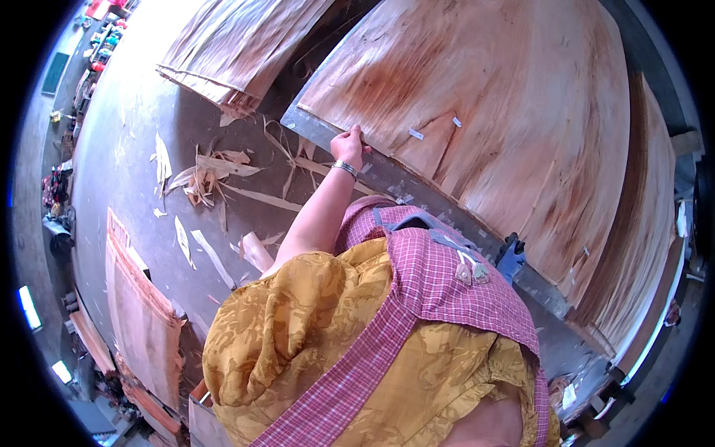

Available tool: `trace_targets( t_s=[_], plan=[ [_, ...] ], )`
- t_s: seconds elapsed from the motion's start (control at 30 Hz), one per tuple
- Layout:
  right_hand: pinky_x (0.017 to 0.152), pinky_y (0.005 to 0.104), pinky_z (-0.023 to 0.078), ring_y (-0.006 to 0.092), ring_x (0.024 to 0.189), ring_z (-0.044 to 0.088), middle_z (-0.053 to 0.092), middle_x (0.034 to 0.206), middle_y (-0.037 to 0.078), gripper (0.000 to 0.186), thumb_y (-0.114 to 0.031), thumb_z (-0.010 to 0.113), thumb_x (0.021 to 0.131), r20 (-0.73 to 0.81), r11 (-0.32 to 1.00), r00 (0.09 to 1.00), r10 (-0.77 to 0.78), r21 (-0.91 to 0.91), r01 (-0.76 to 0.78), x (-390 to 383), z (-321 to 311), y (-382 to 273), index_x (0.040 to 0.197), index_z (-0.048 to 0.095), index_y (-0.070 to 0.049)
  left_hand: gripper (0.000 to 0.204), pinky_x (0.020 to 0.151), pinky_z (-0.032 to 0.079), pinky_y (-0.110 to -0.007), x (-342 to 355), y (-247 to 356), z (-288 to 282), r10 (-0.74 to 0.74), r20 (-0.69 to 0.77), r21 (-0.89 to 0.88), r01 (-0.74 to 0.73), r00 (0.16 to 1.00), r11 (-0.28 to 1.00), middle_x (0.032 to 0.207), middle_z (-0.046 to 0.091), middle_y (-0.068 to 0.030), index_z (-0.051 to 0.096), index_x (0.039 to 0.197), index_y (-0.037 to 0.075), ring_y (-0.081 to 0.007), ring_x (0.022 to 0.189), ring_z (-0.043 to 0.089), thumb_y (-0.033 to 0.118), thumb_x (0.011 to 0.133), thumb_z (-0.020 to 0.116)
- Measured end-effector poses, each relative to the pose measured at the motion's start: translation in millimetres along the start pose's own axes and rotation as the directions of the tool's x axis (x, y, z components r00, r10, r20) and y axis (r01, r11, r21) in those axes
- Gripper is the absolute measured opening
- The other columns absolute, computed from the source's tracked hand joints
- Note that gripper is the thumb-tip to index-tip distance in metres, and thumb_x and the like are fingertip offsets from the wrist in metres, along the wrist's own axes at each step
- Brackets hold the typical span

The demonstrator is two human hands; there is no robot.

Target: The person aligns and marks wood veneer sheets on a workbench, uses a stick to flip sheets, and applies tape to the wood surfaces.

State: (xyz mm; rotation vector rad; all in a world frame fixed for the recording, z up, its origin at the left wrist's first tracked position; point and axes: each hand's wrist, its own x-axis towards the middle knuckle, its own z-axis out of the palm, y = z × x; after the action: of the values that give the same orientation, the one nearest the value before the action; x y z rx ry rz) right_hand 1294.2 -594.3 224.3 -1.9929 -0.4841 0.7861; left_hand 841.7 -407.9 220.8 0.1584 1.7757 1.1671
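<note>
A wide, thin wood veneer sheet (pixel 506 112), pale with reddish-brown streaks, lies on top of a table with a grey edge. My left hand (pixel 348 147), bare with a metal band at the wrist, is closed on the near left part of the sheet's edge. Farther right along the same edge is my right hand (pixel 511 258) in a blue and dark glove. The apron covers part of it, and the bend of its fingers is unclear. Two small white paper bits, one of them a scrap (pixel 415 134), lie on the sheet.
Another veneer stack (pixel 242 48) stands at the far left, beyond a gap. Torn veneer strips (pixel 212 175) litter the grey floor to my left. More veneer sheets (pixel 141 305) lie at the lower left. A further stack (pixel 640 208) adjoins the sheet's right side.
</note>
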Motion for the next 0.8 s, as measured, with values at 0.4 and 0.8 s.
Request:
trace_targets(
  t_s=[0.4,0.8],
  plan=[
    [0.059,0.0367,0.049,0.0237,0.066,0.063,0.067,0.074,0.010,0.036,-0.039,0.066,0.087,-0.108,0.915,0.960,-0.258,-0.347,0.207,-0.7,45.2,23.2,0.088,0.067,-0.002,0.042,0.089,0.043,-0.051,-54.0,9.2,19.0,0.412,0.114,0.604,-0.393,0.904,0.693,0.109,0.061,-0.0215,0.052,0.116,0.002,-0.0353,0.102,0.058,0.031,0.086,0.060],
    [0.074,0.0523,0.049,0.0405,0.087,0.063,0.065,0.097,0.022,0.033,-0.039,0.055,0.090,0.187,0.581,0.949,-0.254,-0.755,0.304,-12.0,17.4,-66.7,0.104,0.057,-0.010,0.071,0.111,0.008,-0.064,-136.5,-41.5,124.0,0.026,0.999,0.051,-0.882,0.044,-0.468,0.154,0.024,-0.0103,0.038,0.143,0.026,-0.0338,0.143,0.015,0.051,0.082,0.061]
  ],
)
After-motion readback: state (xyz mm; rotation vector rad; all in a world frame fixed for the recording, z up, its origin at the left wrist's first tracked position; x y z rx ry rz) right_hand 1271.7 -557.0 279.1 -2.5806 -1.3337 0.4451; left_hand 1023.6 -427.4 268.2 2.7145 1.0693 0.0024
